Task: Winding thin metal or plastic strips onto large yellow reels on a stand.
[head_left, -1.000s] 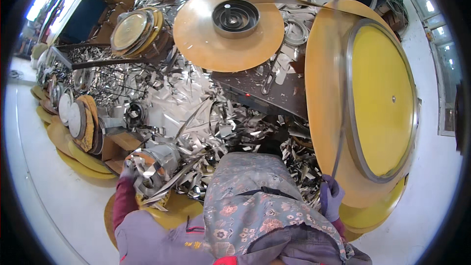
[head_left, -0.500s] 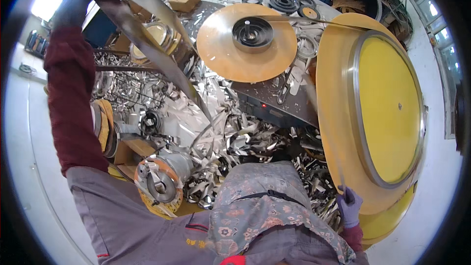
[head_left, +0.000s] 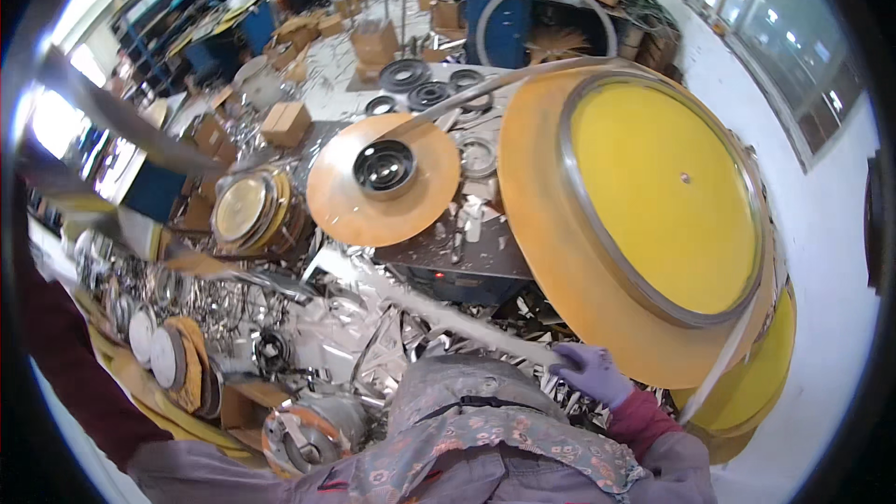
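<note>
Windows [head_left: 747, 23] and a white wall [head_left: 817, 252] close off the right side of a cluttered workshop, where cardboard boxes [head_left: 286, 124], blue cabinets and a large metal hoop [head_left: 483, 26] fill the far end. A dark desk [head_left: 495, 261] crosses the middle, carrying an orange disc [head_left: 343, 203] with a black ringed hub [head_left: 384, 166]; several black rings [head_left: 429, 95] lie behind it. From the hub side a band [head_left: 495, 86] runs over to the top of a big tilted wheel with a wide orange flange [head_left: 541, 243] and a yellow face [head_left: 653, 196]. Silvery scraps [head_left: 327, 341] heap up below and left of the desk, reaching a spool [head_left: 308, 434] beside the person's apron [head_left: 476, 411]. The hands are far apart. The right hand [head_left: 590, 375], in a pale purple glove, sits low beside the flange, its fingers bent around the near end of a pale strip [head_left: 457, 322] that slants up leftward over the scraps. The left arm, in a dark maroon sleeve [head_left: 79, 383], stretches up along the left edge; the left hand is lost past the rim, so its grip cannot be told. Motion-blurred strips [head_left: 140, 121] sweep across that corner.
</note>
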A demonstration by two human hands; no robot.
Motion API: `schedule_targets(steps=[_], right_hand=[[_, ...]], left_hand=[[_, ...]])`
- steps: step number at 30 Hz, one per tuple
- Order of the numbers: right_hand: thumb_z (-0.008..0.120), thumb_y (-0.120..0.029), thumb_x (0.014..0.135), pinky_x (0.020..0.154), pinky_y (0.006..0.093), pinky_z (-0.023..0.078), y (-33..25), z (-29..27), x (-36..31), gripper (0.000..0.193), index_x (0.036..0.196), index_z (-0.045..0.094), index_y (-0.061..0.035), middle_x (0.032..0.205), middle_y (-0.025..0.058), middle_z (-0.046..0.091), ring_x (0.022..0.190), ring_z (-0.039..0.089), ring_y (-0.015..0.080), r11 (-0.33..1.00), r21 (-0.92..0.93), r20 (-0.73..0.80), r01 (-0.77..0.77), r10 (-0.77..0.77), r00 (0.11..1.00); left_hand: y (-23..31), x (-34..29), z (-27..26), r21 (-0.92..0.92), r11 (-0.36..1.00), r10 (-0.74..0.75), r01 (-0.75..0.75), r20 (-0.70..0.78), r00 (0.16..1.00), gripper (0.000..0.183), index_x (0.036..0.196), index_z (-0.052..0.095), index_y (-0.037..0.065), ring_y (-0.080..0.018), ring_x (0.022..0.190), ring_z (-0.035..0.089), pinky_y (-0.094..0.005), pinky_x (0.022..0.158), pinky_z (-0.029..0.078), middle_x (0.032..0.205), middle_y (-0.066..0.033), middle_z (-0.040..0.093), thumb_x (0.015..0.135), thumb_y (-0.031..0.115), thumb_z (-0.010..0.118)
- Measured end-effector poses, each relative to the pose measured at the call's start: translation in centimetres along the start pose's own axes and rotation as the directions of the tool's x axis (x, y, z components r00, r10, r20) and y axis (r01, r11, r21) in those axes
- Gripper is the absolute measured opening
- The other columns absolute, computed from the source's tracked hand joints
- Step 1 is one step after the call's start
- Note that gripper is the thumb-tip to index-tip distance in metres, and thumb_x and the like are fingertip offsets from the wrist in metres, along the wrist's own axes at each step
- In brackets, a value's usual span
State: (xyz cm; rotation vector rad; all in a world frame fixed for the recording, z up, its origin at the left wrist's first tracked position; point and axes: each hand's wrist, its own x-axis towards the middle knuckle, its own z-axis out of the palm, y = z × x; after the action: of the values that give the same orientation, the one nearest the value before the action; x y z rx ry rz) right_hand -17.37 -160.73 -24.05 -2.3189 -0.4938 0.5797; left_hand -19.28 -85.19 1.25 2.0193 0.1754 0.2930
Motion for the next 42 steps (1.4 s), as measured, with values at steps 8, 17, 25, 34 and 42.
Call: schedule_targets(steps=[8, 17, 25, 34, 42], right_hand=[[0.058, -0.017, 0.085, 0.032, 0.0272, 0.036, 16.7, -11.8, -13.8, 0.016, 0.087, 0.052, -0.0026, 0.06, 0.0035, 0.052, 0.041, 0.048, 0.0116, 0.766, 0.567, -0.695, -0.304, 0.643, 0.322], [0.053, -0.012, 0.08, 0.078, 0.0461, 0.042, 41.5, -20.8, -30.6, 0.024, 0.097, 0.051, 0.0048, 0.093, 0.0251, 0.058, 0.089, 0.054, 0.0413, 0.38, 0.278, -0.903, -0.882, 0.417, -0.105], [0.049, -0.015, 0.086, 0.083, 0.0449, 0.041, 37.8, -12.3, -39.2, 0.027, 0.105, 0.053, 0.0033, 0.103, 0.0227, 0.058, 0.097, 0.054, 0.0392, 0.402, 0.162, -0.895, -0.901, 0.445, 0.038], [0.054, -0.019, 0.089, 0.066, 0.0381, 0.052, 15.7, 1.8, -47.1, 0.027, 0.109, 0.061, -0.0031, 0.095, 0.016, 0.065, 0.081, 0.064, 0.0297, 0.295, -0.003, -0.817, -0.956, 0.55, 0.172], [0.055, -0.02, 0.088, 0.058, 0.0363, 0.049, 7.1, 2.7, -37.8, 0.025, 0.105, 0.061, -0.0021, 0.088, 0.0112, 0.065, 0.072, 0.062, 0.0246, 0.519, -0.379, -0.736, -0.766, 0.332, 0.59]], left_hand=[[-17.2, -6.4, 19.5, 0.892, 0.392, -0.289, 0.227, -0.115, 0.95, 0.037, 0.106, 0.064, 0.01, -0.0276, 0.088, 0.064, -0.0366, 0.079, 0.048, 0.104, -0.0123, 0.065, 0.073, 0.027, 0.067], [-10.1, 1.1, 71.8, 0.771, 0.504, 0.166, -0.388, 0.355, 0.92, 0.069, 0.129, 0.042, 0.008, -0.0343, 0.131, 0.027, -0.0444, 0.108, 0.02, 0.139, -0.0178, 0.032, 0.074, 0.043, 0.064], [-3.7, 1.3, 83.0, 0.688, 0.651, -0.002, -0.32, 0.424, 0.906, 0.075, 0.133, 0.034, 0.001, -0.0343, 0.132, 0.025, -0.0448, 0.108, 0.02, 0.14, -0.018, 0.03, 0.075, 0.04, 0.063], [-4.2, 2.2, 80.6, 0.606, 0.696, -0.005, -0.385, 0.54, 0.842, 0.064, 0.126, 0.046, 0.008, -0.0354, 0.129, 0.029, -0.0462, 0.106, 0.023, 0.137, -0.0176, 0.034, 0.073, 0.038, 0.065], [-4.3, 1.1, 78.2, 0.426, 0.722, 0.247, -0.546, 0.578, 0.777, 0.032, 0.101, 0.065, 0.016, -0.0336, 0.1, 0.049, -0.045, 0.085, 0.037, 0.103, -0.0134, 0.054, 0.078, 0.038, 0.059]])
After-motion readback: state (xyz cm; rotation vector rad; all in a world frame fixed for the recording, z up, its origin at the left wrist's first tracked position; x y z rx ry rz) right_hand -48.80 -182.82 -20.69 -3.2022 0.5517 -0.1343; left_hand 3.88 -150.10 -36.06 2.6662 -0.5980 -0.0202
